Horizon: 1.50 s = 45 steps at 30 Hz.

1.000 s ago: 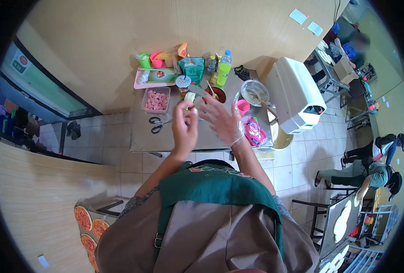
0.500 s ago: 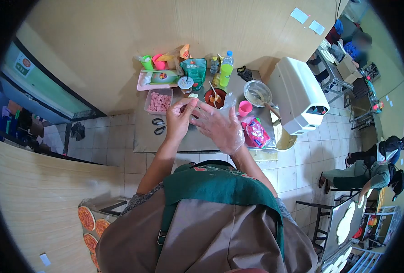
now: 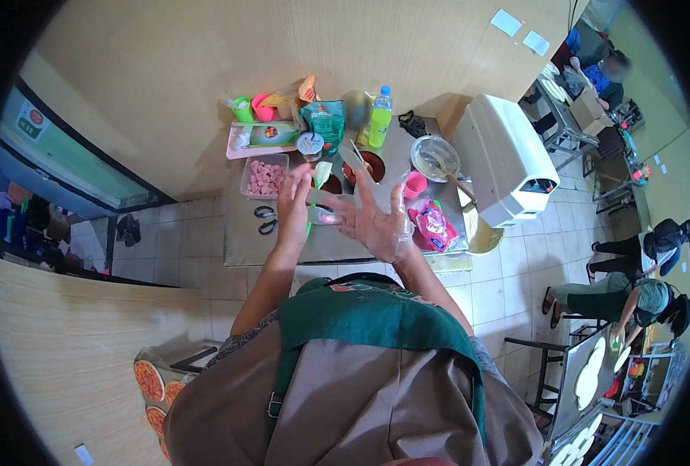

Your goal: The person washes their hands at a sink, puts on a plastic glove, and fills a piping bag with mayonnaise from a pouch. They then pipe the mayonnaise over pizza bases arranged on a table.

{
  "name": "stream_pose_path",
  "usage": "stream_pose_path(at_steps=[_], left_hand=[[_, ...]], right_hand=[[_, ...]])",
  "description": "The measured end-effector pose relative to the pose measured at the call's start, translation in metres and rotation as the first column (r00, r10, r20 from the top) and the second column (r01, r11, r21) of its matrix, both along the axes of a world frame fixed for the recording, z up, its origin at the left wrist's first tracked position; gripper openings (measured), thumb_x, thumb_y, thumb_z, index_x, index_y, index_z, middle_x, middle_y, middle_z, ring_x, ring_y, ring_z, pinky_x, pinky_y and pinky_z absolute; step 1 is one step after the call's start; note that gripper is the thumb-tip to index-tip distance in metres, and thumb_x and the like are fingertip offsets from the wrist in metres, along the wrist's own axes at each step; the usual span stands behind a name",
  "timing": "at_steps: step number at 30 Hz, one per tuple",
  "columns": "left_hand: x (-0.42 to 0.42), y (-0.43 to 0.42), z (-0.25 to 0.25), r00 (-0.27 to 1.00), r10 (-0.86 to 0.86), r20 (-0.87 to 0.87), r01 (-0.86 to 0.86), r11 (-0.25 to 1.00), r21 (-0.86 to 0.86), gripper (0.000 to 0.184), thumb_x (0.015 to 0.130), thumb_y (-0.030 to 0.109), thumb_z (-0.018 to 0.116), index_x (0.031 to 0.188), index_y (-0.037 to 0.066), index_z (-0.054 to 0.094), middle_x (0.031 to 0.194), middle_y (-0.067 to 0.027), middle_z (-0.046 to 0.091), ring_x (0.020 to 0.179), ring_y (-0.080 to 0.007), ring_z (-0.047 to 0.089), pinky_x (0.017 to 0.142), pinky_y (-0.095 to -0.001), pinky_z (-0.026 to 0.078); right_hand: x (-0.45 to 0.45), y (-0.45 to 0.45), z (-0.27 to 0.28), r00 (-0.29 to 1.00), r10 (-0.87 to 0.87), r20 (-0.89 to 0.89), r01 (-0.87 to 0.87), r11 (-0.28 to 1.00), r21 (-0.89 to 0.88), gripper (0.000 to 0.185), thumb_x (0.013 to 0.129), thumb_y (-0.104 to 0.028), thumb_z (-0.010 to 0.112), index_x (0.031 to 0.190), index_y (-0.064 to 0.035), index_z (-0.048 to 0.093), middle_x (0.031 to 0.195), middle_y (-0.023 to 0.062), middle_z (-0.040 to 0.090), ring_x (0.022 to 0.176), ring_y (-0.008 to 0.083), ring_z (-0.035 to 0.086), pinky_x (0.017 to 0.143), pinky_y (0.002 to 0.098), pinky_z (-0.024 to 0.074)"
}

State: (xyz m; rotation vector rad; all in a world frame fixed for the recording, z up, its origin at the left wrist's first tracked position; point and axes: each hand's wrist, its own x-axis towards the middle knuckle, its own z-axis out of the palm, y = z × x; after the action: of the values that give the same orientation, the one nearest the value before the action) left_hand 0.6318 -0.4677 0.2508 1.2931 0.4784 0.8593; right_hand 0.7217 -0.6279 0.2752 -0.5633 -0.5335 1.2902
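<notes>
My right hand [image 3: 382,221] wears a loose, clear plastic glove. Its fingers are spread over the steel table [image 3: 263,252], holding nothing. To its left is my bare left hand [image 3: 292,206], raised with its fingers stretched upward and nothing visible in them. A small gap separates the two hands. Just beyond them are a spatula with a pale green blade [image 3: 323,172] and a red-brown bowl [image 3: 376,165] with a spoon in it. Black-handled scissors [image 3: 266,220] lie left of my left hand, below a clear tub of pink diced meat [image 3: 265,180]. A pink packet [image 3: 433,225] lies beside my right hand.
A green pouch [image 3: 325,124] and a bottle of yellow-green liquid [image 3: 380,120] stand at the back. On the right are a pink cup [image 3: 415,184], a metal bowl [image 3: 436,158] and a white machine [image 3: 508,159]. Pizzas [image 3: 150,380] sit behind me at lower left; co-workers stand far right.
My hands have parted: my left hand has moved left, away from the gloved fingers of my right hand. The spatula's green blade between them now shows more fully.
</notes>
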Motion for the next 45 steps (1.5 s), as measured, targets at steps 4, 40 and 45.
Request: stream_pose_path(at_steps=[4,40,45], left_hand=[[-0.004,-0.040,-0.010,0.985,0.174,-0.020,-0.175,0.974,-0.144,0.052,0.096,0.032,0.056,0.133,0.000,0.038,0.124,-0.0116,0.052,0.115,-0.0204,0.049,0.101,-0.0339,0.036],[0.005,-0.081,-0.011,0.967,-0.128,0.222,0.213,0.883,-0.418,0.017,0.095,0.022,0.059,0.096,0.006,0.064,0.084,0.0048,0.058,0.072,-0.0035,0.046,0.066,-0.0183,0.038],[0.006,-0.066,-0.017,0.953,-0.107,0.284,0.243,0.829,-0.504,0.022,0.095,0.023,0.060,0.106,0.006,0.066,0.084,0.0060,0.059,0.071,-0.0027,0.045,0.067,-0.0191,0.038]], right_hand=[[-0.003,0.002,0.013,0.981,-0.103,-0.164,0.115,0.991,0.066,0.102,0.070,-0.091,0.025,0.151,-0.0346,-0.001,0.154,0.0133,0.023,0.132,0.0414,0.036,0.107,0.0581,0.0246],[0.002,0.007,0.026,0.914,-0.329,-0.238,0.393,0.865,0.313,0.091,0.080,-0.080,0.038,0.149,-0.0217,0.023,0.151,0.0171,0.026,0.135,0.0434,0.029,0.106,0.0614,0.0282],[-0.005,0.009,0.036,0.936,-0.327,-0.129,0.351,0.883,0.312,0.097,0.079,-0.082,0.036,0.151,-0.0200,0.016,0.153,0.0154,0.019,0.136,0.0413,0.027,0.108,0.0580,0.0242]])
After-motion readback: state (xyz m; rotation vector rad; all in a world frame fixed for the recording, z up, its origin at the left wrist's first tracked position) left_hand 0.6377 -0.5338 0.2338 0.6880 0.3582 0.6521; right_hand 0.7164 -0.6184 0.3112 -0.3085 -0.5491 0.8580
